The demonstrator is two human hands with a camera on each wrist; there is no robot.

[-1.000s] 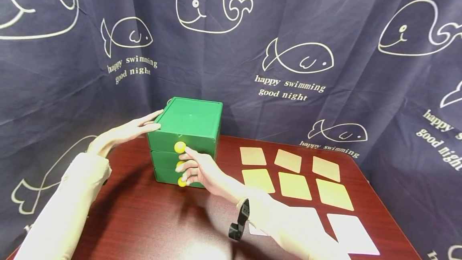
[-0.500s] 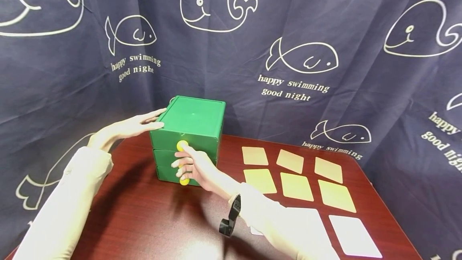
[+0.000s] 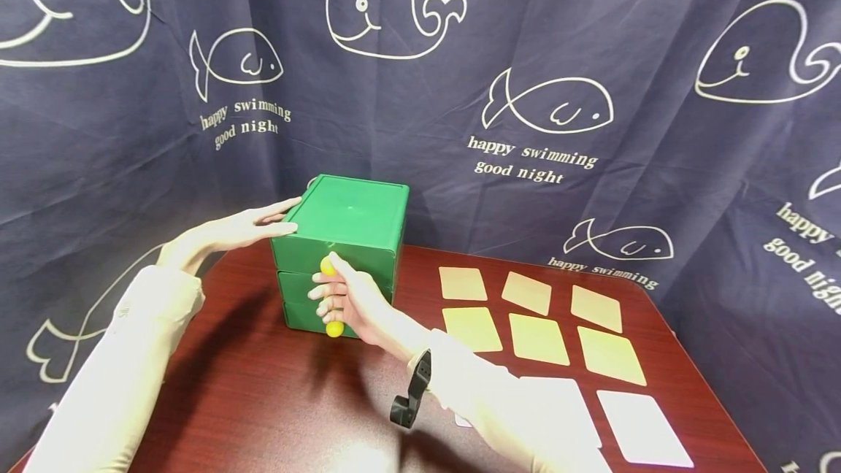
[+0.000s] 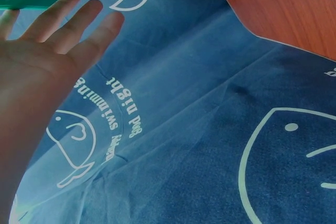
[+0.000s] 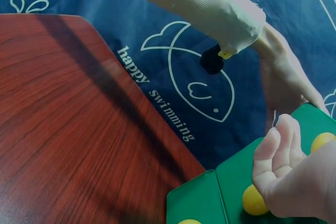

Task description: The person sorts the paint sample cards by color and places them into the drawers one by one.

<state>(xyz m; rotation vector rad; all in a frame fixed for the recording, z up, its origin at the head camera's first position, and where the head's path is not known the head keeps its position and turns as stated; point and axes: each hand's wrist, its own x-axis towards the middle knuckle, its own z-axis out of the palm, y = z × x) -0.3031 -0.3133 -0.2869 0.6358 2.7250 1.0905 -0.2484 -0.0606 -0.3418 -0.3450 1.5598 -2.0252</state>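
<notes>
A green three-drawer box (image 3: 348, 210) with round yellow knobs stands on the table. My left hand (image 3: 230, 232) rests on its top left edge, fingers nearly straight; the left wrist view shows those fingers (image 4: 86, 35) spread against the green side. At the front, my right hand (image 3: 361, 305) pinches the top drawer's yellow knob (image 3: 327, 265) between thumb and index finger. Its other fingers curl loosely in front of the middle knob (image 5: 254, 202), which they mostly hide in the head view. The bottom knob (image 3: 335, 329) shows below them. All drawers look closed or nearly so.
On the right of the reddish-brown table (image 3: 263, 400) lie rows of square cards: tan ones (image 3: 462, 284) at the back, yellow ones (image 3: 539, 339) in the middle, white ones (image 3: 644, 429) in front, partly under my right forearm. A dark blue printed curtain (image 3: 420, 115) surrounds the table.
My right thumb and index finger have closed on the top knob, and the right hand has shifted slightly left. My left hand stays on the box. The view has shifted a little.
</notes>
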